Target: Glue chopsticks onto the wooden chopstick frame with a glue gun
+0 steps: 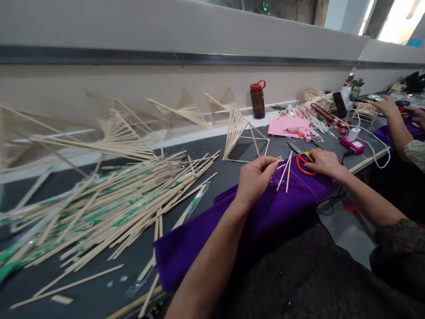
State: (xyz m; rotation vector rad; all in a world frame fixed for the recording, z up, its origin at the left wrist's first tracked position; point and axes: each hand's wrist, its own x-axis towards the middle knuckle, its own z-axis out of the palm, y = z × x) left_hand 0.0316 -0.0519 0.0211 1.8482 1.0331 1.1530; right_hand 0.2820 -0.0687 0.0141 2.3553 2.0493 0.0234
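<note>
My left hand is closed in a pinch above the purple cloth. Short pale wooden sticks poke out past its fingertips; how many are inside the fingers is hidden. Just right of them, two loose wooden sticks lie on the cloth. My right hand has its fingers curled on the handles of a pair of scissors, with red and yellow loops, whose blades point away to the left. Behind my left hand stands a twisted stick model with a triangular frame.
Long wooden sticks in plastic wrappers cover the table's left side. More stick models line the wall. A brown bottle, pink glue gun on pink paper and purple power block sit behind. A co-worker's hand is at far right.
</note>
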